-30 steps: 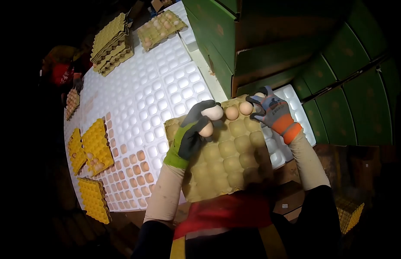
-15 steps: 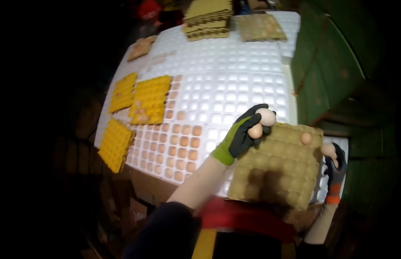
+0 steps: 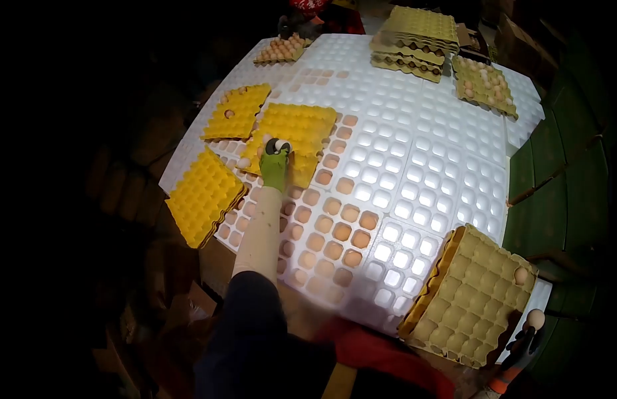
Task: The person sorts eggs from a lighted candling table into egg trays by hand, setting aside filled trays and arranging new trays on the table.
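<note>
My left hand (image 3: 276, 156), in a black glove with a green cuff, is over the yellow egg tray (image 3: 298, 126), its fingers closed around a pale egg (image 3: 282, 145). Next to it on that tray lies another egg (image 3: 244, 163). My right hand (image 3: 523, 346), in a black glove with an orange cuff, grips an egg (image 3: 535, 319) beside the stacked grey-brown pulp trays (image 3: 475, 292). One egg (image 3: 521, 275) rests near the far right corner of the top tray.
White foam trays (image 3: 381, 156) cover the table, several cells holding eggs. More yellow trays (image 3: 205, 193) lie at left. At the back are a pulp tray stack (image 3: 415, 40) and trays with eggs (image 3: 485, 86). Another person's gloved hand (image 3: 308, 28) is beyond. Green crates (image 3: 554, 179) line the right.
My left hand has moved left with an egg from the pulp tray to the yellow tray. My right hand still holds an egg at the pulp tray's right side. The view has turned left.
</note>
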`<state>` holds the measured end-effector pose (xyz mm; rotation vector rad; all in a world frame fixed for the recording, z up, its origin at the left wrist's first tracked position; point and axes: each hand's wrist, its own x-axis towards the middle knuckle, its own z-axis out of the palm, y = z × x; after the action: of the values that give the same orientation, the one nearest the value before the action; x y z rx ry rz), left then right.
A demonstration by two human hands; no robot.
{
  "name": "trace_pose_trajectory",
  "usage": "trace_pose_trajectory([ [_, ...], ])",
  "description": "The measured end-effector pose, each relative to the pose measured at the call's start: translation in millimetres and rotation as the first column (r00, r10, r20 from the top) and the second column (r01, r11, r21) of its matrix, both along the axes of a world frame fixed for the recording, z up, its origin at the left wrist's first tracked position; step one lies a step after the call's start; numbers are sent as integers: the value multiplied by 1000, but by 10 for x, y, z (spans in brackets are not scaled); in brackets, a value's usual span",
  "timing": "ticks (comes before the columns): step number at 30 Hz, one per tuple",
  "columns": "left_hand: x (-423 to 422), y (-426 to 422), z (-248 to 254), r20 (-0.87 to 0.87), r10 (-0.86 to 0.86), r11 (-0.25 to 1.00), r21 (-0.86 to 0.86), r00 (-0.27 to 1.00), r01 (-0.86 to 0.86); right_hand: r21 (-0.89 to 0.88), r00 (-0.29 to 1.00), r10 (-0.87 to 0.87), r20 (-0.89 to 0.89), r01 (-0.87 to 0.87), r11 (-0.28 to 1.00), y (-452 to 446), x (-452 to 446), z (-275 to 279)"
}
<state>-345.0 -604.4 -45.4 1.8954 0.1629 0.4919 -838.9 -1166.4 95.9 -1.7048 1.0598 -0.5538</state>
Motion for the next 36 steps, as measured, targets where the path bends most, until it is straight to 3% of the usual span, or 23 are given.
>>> trace_pose_trajectory([
  [2,249,167,-77,21,-26,999,33,999,25,-2,999,9,-33,-9,1000,-26,-49,-164],
  [3,579,448,-381,105,64,912,398,992,-100,108,998,-40,39,36,994,-427,-367,-627],
  [4,770,568,-585,217,112,684,691,970,-233,218,990,-97,106,72,973,-615,-550,-889],
  [5,714,482,-433,79,106,822,553,991,-132,215,969,-141,204,97,972,-438,-505,-868],
  [6,712,463,-420,70,100,826,550,993,-122,209,969,-147,197,105,972,-494,-564,-961],
  [7,711,459,-369,-9,95,921,379,995,-84,-266,998,36,58,-20,964,-613,-651,-1084],
  [9,736,472,-406,-70,25,984,180,997,-12,-167,997,-20,79,33,985,-485,-574,-981],
  [10,756,475,-494,-58,-22,986,167,998,32,-158,996,-38,80,51,986,-409,-528,-912],
  [11,379,-4,-94,-125,-160,964,-235,979,127,-180,997,-49,65,60,982,-322,-530,-829],
  [14,107,-921,-25,-88,-434,812,-469,896,347,-234,996,-37,84,56,971,-22,-221,-526],
  [16,-273,-1725,221,-144,-649,722,-427,747,545,-215,992,-14,126,41,976,43,-97,-424],
  [18,-963,-2674,560,-128,-813,577,-315,568,754,-163,984,-4,177,33,986,61,-93,-343],
  [19,-1350,-3124,799,-272,-834,548,-306,480,778,-123,979,-1,206,27,992,43,-60,-329],
  [20,-1647,-3498,845,-113,-934,356,-222,339,908,15,966,-51,254,49,999,52,-15,-281],
  [21,-1893,-3847,931,1,-969,245,166,248,955,18,965,-54,256,51,999,52,-1,-257],
  [24,-2542,-4731,1021,-105,-956,152,620,274,769,190,935,-85,345,19,982,-68,-67,-264],
  [28,-2759,-5297,940,-380,-869,-40,693,317,720,30,984,18,178,-24,999,-267,-166,-324],
  [30,-2707,-5153,966,-137,-939,229,437,316,870,67,982,-2,190,-11,998,-291,-192,-283],
  [31,-2579,-5020,961,-78,-980,169,131,180,977,55,978,17,206,-29,998,-294,-196,-254],
  [32,-2480,-4868,1213,-375,-918,102,-539,-129,836,66,976,26,217,-41,997,-289,-186,-217],
  [34,-2398,-4408,1109,-39,-992,-62,-686,-122,725,215,964,12,266,-71,974,-245,-101,-198],
  [35,-2248,-4151,924,-5,-971,-127,-835,-238,535,216,958,53,281,-117,969,-222,-33,-255],
  [36,-2300,-3985,887,96,-990,-122,-946,-99,299,174,953,114,279,-167,971,-148,94,-196],
])
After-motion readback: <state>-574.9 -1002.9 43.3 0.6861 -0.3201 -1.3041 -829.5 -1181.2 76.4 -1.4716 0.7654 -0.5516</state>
